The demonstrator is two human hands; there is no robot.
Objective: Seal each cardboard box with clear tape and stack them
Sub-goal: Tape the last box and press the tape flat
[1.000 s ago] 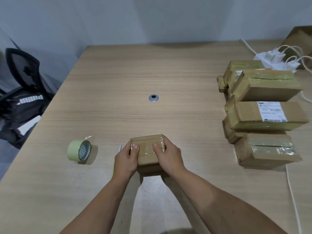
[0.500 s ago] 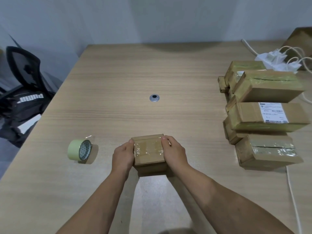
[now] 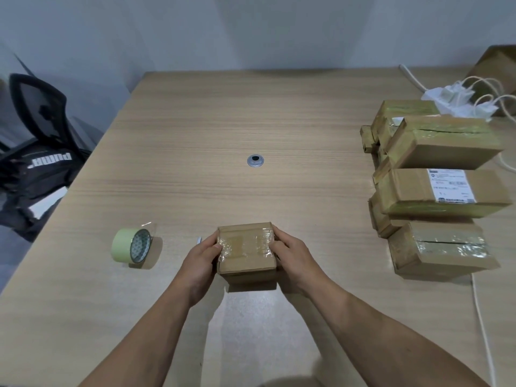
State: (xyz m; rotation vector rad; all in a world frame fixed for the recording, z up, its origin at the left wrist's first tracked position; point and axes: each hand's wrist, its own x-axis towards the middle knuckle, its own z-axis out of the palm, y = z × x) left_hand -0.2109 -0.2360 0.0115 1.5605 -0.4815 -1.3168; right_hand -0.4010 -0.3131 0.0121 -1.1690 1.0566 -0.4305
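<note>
Tape roll (image 3: 131, 248) stands on edge, table left. Left hand (image 3: 202, 258) grasps the small cardboard box (image 3: 245, 256) resting at table centre-front; right hand (image 3: 290, 256) grasps the opposite side. Judged light and stiff, with slick film: hold by the side walls. Brown, wrinkled clear tape across the top. Stacked boxes (image 3: 435, 174) sit far right.

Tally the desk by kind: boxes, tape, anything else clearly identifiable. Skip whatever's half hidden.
Cardboard boxes: 5 in plain view, the small box gripped by the left hand and right hand plus 4 in the right pile; partly hidden or cropped ones uncounted.
Tape roll: 1
Power strip: 1
Desk grommet: 1
Total: 8
</note>
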